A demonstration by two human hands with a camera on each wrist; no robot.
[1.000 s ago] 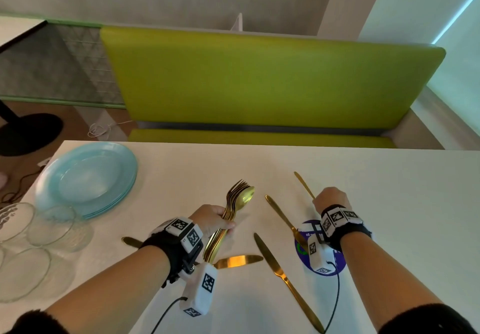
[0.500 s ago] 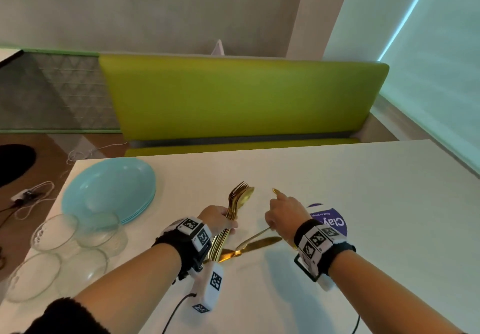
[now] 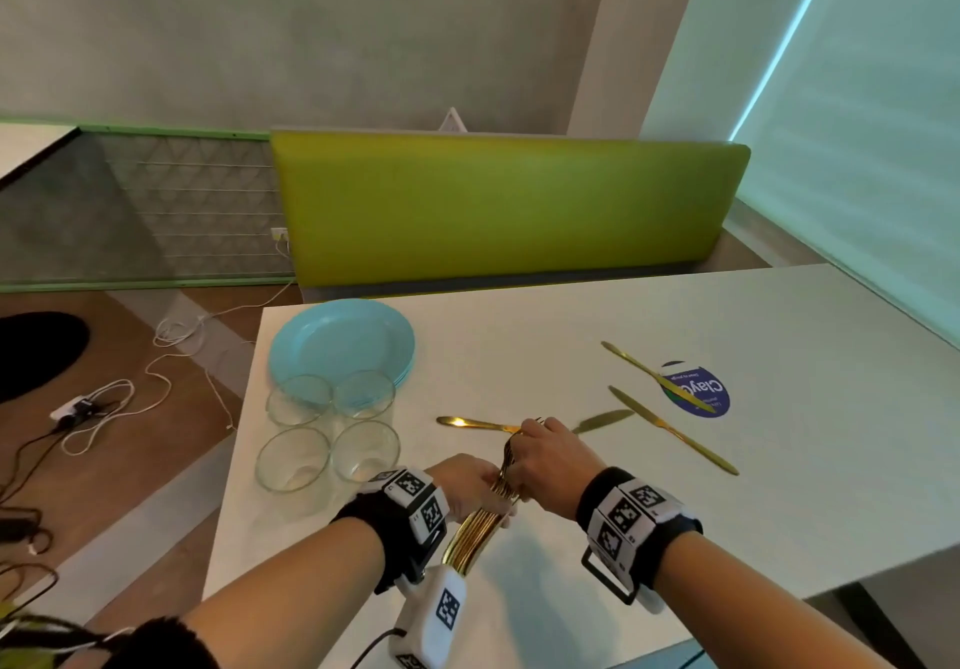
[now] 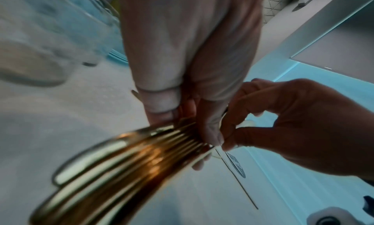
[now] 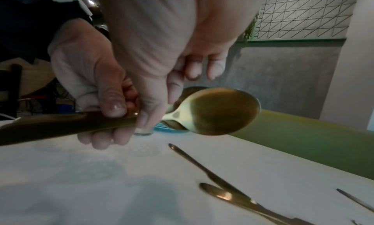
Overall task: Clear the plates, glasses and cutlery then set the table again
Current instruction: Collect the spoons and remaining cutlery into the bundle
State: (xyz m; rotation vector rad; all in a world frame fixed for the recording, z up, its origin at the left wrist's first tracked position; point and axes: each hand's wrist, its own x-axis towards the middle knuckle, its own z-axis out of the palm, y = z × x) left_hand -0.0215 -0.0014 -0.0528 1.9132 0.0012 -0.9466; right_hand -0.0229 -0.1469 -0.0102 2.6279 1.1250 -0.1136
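My left hand (image 3: 467,481) grips a bundle of gold forks and spoons (image 3: 475,533) by the handles, low over the white table (image 3: 753,502). My right hand (image 3: 545,455) reaches across and pinches the neck of a spoon (image 5: 218,111) at the head end of that bundle. The left wrist view shows the fanned handles (image 4: 121,164) and the right thumb and forefinger pressed together. Three gold knives lie loose: one (image 3: 472,424) just beyond my hands, one (image 3: 672,432) to the right, one (image 3: 649,372) across a blue sticker. Stacked turquoise plates (image 3: 340,343) and several glasses (image 3: 301,400) stand at the left.
A round blue sticker (image 3: 701,393) marks the table on the right. A green bench (image 3: 493,211) runs along the far edge. Cables and a power strip (image 3: 78,408) lie on the wooden floor left of the table. The table's near right corner is close to my right forearm.
My right hand left the sticker area with a gold piece and has come left onto the bundle in my left hand. The camera has swung left, and the knives now lie further right.
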